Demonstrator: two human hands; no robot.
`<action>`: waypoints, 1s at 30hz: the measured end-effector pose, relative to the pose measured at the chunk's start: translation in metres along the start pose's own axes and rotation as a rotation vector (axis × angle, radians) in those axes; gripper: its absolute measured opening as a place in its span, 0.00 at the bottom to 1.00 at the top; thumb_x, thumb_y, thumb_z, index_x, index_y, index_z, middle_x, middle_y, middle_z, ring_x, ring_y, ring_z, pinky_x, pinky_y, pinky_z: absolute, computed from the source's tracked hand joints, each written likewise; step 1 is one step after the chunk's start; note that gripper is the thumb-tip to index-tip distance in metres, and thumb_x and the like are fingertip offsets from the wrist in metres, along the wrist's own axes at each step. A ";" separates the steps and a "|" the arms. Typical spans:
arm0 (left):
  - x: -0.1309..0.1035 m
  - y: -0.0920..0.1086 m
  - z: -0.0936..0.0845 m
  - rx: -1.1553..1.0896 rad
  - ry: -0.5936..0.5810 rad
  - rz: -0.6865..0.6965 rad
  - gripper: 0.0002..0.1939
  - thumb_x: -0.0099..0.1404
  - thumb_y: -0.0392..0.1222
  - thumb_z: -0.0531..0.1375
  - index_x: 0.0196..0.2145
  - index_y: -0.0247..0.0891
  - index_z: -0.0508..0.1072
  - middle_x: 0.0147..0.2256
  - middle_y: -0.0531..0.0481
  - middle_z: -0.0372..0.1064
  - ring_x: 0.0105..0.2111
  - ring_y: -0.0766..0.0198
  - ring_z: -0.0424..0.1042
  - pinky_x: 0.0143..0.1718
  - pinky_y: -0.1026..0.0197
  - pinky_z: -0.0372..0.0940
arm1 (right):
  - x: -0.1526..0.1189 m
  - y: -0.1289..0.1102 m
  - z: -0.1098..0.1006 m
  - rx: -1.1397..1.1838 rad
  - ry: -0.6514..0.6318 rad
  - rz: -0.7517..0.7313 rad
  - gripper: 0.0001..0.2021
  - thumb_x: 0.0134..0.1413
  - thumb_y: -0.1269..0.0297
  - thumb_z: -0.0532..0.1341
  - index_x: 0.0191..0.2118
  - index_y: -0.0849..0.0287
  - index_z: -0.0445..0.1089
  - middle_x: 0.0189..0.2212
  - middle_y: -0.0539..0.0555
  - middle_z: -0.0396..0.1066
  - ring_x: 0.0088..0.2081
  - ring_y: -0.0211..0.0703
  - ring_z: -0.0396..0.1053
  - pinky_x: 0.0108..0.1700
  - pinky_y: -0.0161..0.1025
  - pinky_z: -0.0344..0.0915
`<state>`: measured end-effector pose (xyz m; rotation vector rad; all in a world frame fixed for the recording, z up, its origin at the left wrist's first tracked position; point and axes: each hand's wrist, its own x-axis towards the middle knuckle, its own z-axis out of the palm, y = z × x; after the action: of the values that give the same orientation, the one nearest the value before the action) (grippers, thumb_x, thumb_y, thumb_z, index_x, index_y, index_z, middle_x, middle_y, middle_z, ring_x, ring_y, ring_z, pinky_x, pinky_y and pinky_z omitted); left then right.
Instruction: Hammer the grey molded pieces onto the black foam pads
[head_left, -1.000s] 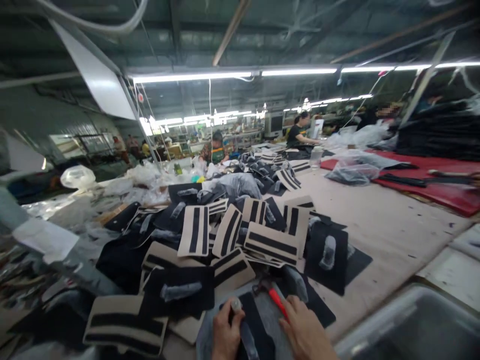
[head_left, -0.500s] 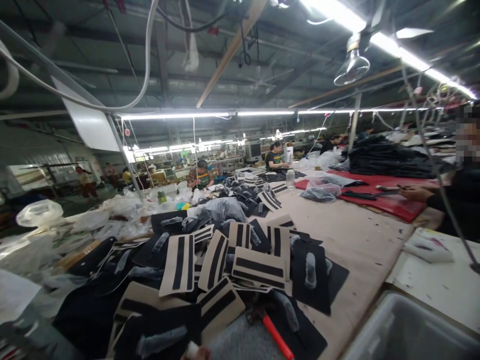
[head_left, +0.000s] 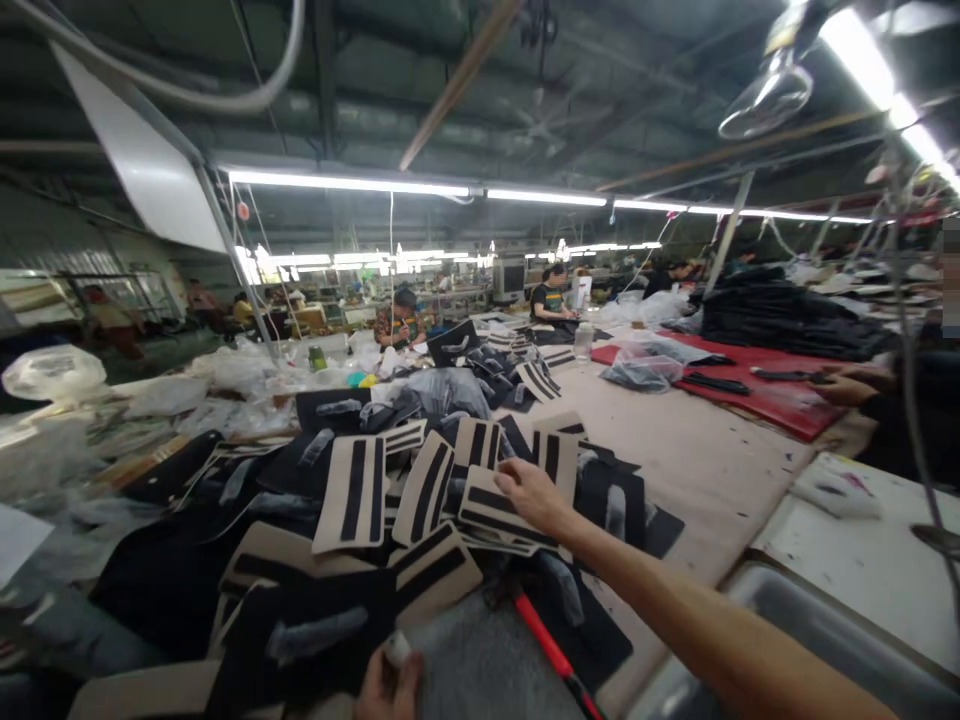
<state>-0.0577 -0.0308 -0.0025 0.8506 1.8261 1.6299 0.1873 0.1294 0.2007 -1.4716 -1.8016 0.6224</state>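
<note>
My right hand [head_left: 531, 496] reaches in from the right over a pile of flat panels. Its bent fingers are closed at the upper edge of a beige panel with black stripes [head_left: 480, 510]; the fingertips' underside is hidden. At the bottom edge, my left hand [head_left: 388, 688] is partly cut off, its fingers closed around a small white piece [head_left: 397, 648] whose kind I cannot make out. Beside it lies a grey worn surface [head_left: 480, 660]. A hammer with a red handle [head_left: 544, 635] rests by that surface. Black panels with plastic-wrapped handles [head_left: 319, 632] lie around the hands.
Crumpled clear plastic [head_left: 232, 385] heaps up on the left. A grey plastic bin [head_left: 787, 610] stands at lower right beside a white tabletop [head_left: 847, 550]. Farther back are a red sheet [head_left: 780, 395], a black stack [head_left: 795, 315] and several people. A bulb [head_left: 769, 95] hangs above.
My right hand and forearm have come into view over the striped panels. More of my left hand shows at the bottom. The whole view has shifted a little.
</note>
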 end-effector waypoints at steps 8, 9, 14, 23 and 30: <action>0.000 0.010 -0.005 0.128 -0.126 -0.057 0.31 0.47 0.63 0.66 0.40 0.36 0.74 0.32 0.44 0.78 0.36 0.50 0.77 0.39 0.55 0.71 | -0.054 0.083 0.038 -0.630 -0.058 0.004 0.20 0.60 0.69 0.54 0.57 0.63 0.67 0.56 0.64 0.66 0.56 0.52 0.63 0.55 0.42 0.58; -0.001 0.011 -0.004 0.133 -0.119 -0.056 0.30 0.47 0.62 0.66 0.40 0.36 0.74 0.32 0.45 0.77 0.36 0.51 0.77 0.39 0.55 0.71 | -0.051 0.084 0.038 -0.620 -0.089 -0.001 0.18 0.62 0.67 0.53 0.56 0.63 0.67 0.54 0.63 0.68 0.54 0.50 0.65 0.54 0.41 0.58; -0.003 0.013 -0.002 0.075 -0.120 -0.038 0.26 0.49 0.59 0.66 0.38 0.36 0.74 0.32 0.46 0.77 0.35 0.54 0.77 0.38 0.57 0.71 | -0.053 0.071 0.048 -0.634 -0.359 -0.218 0.21 0.61 0.50 0.58 0.51 0.59 0.70 0.46 0.60 0.72 0.49 0.52 0.69 0.50 0.41 0.60; -0.003 0.009 0.000 0.029 -0.119 -0.037 0.25 0.50 0.56 0.67 0.39 0.36 0.73 0.33 0.46 0.77 0.34 0.56 0.77 0.37 0.58 0.71 | -0.020 0.050 0.000 -0.654 -0.068 -0.080 0.14 0.64 0.68 0.49 0.42 0.63 0.72 0.39 0.63 0.74 0.44 0.49 0.71 0.43 0.38 0.59; -0.005 0.007 0.000 -0.023 -0.106 -0.035 0.21 0.51 0.54 0.68 0.36 0.35 0.73 0.30 0.49 0.75 0.31 0.59 0.75 0.37 0.60 0.69 | -0.096 0.002 -0.006 0.402 0.052 0.286 0.14 0.59 0.52 0.54 0.34 0.58 0.66 0.20 0.48 0.66 0.19 0.36 0.64 0.20 0.32 0.58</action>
<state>-0.0537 -0.0343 0.0043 0.8737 1.7366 1.5510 0.2020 0.0366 0.1812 -1.4538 -1.3359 1.0140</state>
